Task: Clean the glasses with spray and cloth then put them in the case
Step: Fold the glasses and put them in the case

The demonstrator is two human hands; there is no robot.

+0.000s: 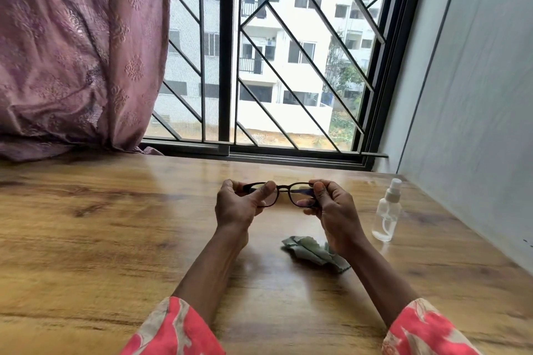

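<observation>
Dark-framed glasses are held up above the wooden table, lenses facing me. My left hand pinches the left lens rim between thumb and fingers. My right hand grips the right end of the frame. A crumpled pale green cloth lies on the table under my right wrist. A clear spray bottle with a white cap stands upright to the right of my right hand. No case is in view.
A barred window runs along the table's far edge. A mauve curtain hangs at the left and bunches onto the table. A grey wall bounds the table on the right.
</observation>
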